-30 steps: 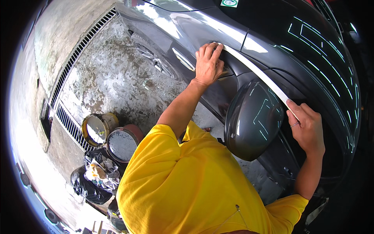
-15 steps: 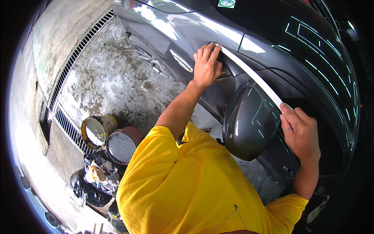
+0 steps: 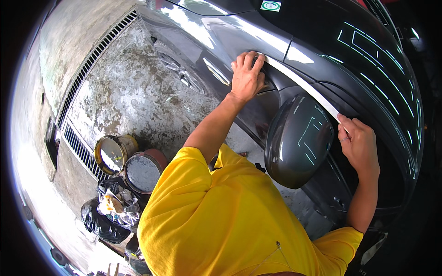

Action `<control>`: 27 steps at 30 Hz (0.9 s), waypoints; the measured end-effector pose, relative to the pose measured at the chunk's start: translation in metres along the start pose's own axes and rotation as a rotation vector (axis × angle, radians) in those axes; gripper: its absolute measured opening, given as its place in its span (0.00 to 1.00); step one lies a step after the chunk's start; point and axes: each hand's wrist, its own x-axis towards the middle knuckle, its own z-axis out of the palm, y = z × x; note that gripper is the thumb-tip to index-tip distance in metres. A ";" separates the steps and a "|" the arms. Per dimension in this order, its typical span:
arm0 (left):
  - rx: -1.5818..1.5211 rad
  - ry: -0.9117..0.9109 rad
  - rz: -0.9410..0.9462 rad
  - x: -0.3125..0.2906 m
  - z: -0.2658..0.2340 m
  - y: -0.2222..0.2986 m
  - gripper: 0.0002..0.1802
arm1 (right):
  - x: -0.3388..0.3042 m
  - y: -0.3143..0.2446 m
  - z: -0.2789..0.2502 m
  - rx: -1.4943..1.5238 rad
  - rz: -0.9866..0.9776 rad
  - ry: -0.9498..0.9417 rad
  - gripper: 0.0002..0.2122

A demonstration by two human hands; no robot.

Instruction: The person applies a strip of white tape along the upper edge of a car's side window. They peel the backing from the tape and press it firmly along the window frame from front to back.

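Note:
A long white strip that looks like masking tape [image 3: 301, 82] stretches between my hands along the window edge of a dark grey car [image 3: 255, 33]. At its far end, my left hand [image 3: 247, 76] has bent fingers closed and pressed down on the strip against the bodywork. My right hand [image 3: 357, 140] pinches the near end between thumb and fingers, a thin ring on one finger. Below the strip stands the dark glossy side mirror [image 3: 299, 142]. Whatever the right palm encloses beyond the strip is hidden.
Left of the car, a yellowish bucket [image 3: 110, 155] and a reddish bucket [image 3: 143, 172] stand on stained concrete. Black rubbish bags [image 3: 103, 223] with crumpled paper lie beside them. A drain grate [image 3: 92, 57] crosses the floor. A chrome door handle [image 3: 216, 71] sits left of my left hand.
My right hand has risen slightly, swinging the near end of the strip up and away from the mirror. My left hand has shifted a little to the right along the strip.

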 end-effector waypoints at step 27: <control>-0.082 0.005 0.061 -0.013 0.011 0.022 0.48 | -0.011 0.012 0.008 -0.313 -0.126 0.042 0.25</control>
